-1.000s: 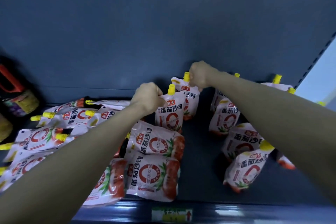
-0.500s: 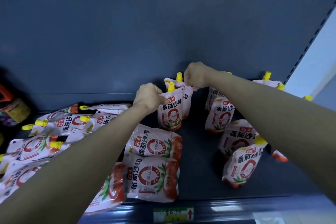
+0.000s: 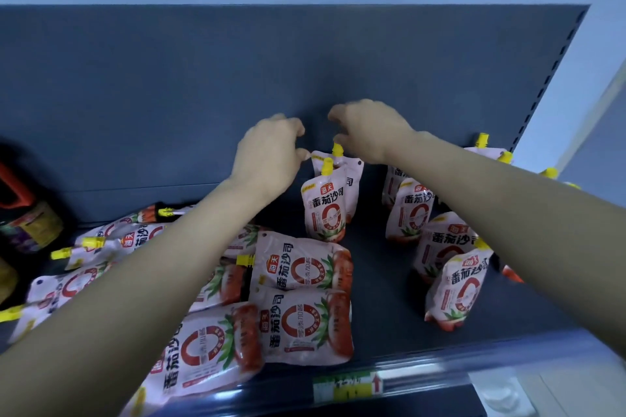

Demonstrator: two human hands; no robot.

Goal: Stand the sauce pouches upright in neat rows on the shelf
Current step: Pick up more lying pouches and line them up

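Two white-and-red sauce pouches with yellow caps stand upright in the middle of the dark shelf (image 3: 379, 281): a front pouch (image 3: 324, 210) and a rear pouch (image 3: 352, 176) close behind it. My left hand (image 3: 271, 152) hovers just left of their caps, fingers curled and apart, holding nothing. My right hand (image 3: 369, 132) hangs above the rear pouch's cap, fingers spread, also free. A row of upright pouches (image 3: 411, 210) runs along the right. Several pouches lie flat (image 3: 305, 328) under and left of my left arm.
The shelf's dark back panel (image 3: 237, 78) rises right behind the pouches. A dark bottle with a red handle (image 3: 23, 213) stands at the far left. The shelf's front rail carries a green-yellow price tag (image 3: 345, 388). A perforated upright (image 3: 555, 68) bounds the right side.
Both hands have let go of the two middle pouches and lifted off their caps. The pouches stay standing. The view has shifted downward.
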